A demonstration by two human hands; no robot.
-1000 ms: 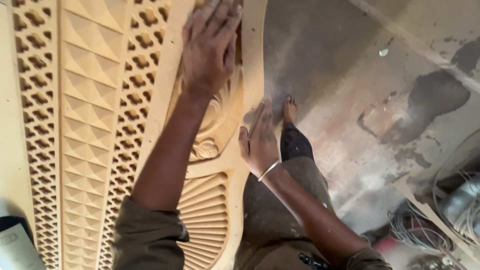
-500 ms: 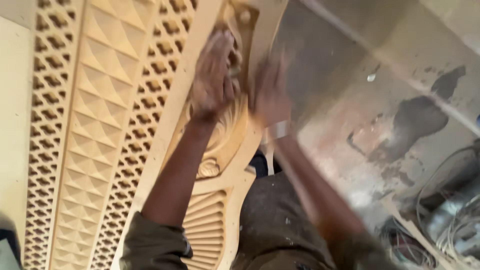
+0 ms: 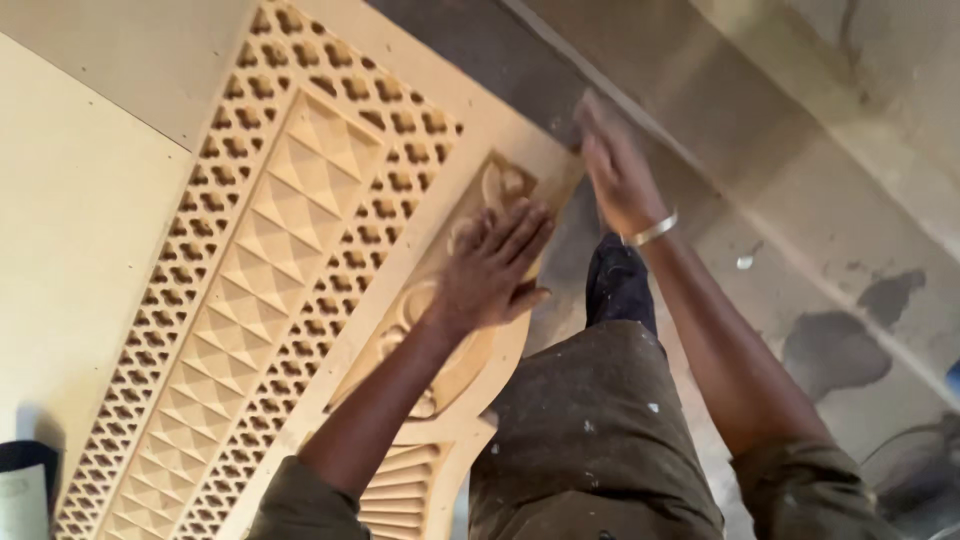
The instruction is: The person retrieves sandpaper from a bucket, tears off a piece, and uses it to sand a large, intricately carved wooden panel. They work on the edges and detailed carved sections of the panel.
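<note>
A tan carved wooden panel [image 3: 300, 200] lies in front of me, with lattice strips, a band of small pyramids and a floral relief along its right side. My left hand [image 3: 490, 270] lies flat on the floral relief, fingers spread, and I see nothing held in it. My right hand [image 3: 612, 165], with a thin metal bangle on the wrist, is blurred at the panel's top right corner. Its fingers are stretched out along the edge there. Whether it grips the edge I cannot make out.
A plain pale board [image 3: 80, 220] lies under and left of the panel. My leg in dusty dark trousers [image 3: 600, 430] rests beside the panel's right edge. Stained concrete floor [image 3: 830, 260] spreads to the right. A dark object [image 3: 25, 470] sits at the bottom left.
My right hand has moved from the panel's side edge up to its top right corner. My left hand has slid along the floral relief. The view has tilted and shifted.
</note>
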